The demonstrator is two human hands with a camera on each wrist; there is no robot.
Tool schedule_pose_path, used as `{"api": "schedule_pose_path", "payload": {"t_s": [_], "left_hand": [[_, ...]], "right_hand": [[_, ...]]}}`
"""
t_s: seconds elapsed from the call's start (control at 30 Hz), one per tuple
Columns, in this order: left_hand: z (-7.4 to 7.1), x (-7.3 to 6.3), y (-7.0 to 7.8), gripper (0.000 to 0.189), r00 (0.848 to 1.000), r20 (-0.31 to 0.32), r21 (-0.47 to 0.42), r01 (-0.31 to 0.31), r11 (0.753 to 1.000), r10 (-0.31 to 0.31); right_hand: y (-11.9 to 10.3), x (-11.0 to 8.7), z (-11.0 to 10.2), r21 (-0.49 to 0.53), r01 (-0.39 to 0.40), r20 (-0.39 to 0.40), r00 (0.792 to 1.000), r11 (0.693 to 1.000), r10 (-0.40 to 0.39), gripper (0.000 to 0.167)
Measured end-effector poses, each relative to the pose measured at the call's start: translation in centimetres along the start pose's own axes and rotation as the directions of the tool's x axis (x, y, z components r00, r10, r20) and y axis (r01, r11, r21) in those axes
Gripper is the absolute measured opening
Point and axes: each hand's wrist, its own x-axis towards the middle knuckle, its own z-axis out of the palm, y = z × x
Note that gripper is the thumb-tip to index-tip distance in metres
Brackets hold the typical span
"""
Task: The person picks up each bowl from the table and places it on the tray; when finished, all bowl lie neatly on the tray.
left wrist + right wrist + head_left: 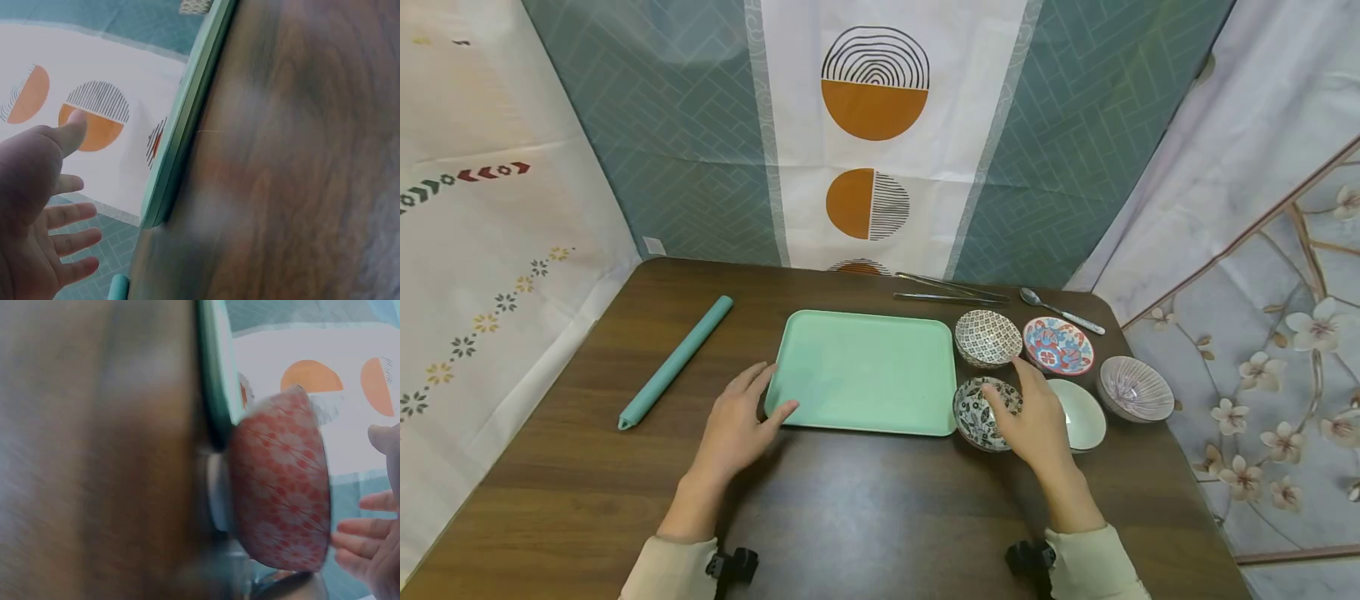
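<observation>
A mint-green rectangular tray [861,372] lies flat on the dark wooden table. Beside its left end hovers my left hand [737,427], thumb and fingers spread with nothing between them; the left wrist view shows the same hand [37,219] apart from the tray's rim [172,144]. My right hand [1037,421] is held over the bowls right of the tray, its fingers extended. Nearest to it are a black-and-white leaf-patterned bowl [981,417] and a pale green-white bowl [1081,421], partly hidden by the hand. In the right wrist view, a bowl with a red floral outside [281,487] stands beside the fingers.
Behind these stand a brown-checked bowl [988,337] and a red-and-blue patterned bowl [1058,345]; a striped bowl [1135,388] is at far right. A spoon [1060,311] and metal chopsticks [951,298] lie at the back. A teal rolled item [676,362] lies left.
</observation>
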Motion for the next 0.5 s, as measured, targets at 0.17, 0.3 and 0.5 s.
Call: {"api": "schedule_pose_path", "payload": {"t_s": [0.17,0.3,0.5], "left_hand": [[0.2,-0.1,-0.3,0.06,0.996,-0.049,-0.166,0.07,0.984,-0.079],[0.4,-0.2,-0.7,0.053,0.986,-0.085,-0.219,0.121,0.968,-0.143],[0.8,-0.4,-1.3,0.045,0.968,-0.089,-0.255,0.204,0.945,-0.233]], "right_hand": [[0.5,0.8,-1.0,0.168,-0.043,-0.079,0.995,0.985,0.057,0.052],[1.2,1.1,-1.7,0.233,-0.081,-0.11,0.988,0.969,0.109,0.045],[2.4,1.3,-3.1,0.237,-0.16,-0.166,0.965,0.958,0.203,0.04]]}}
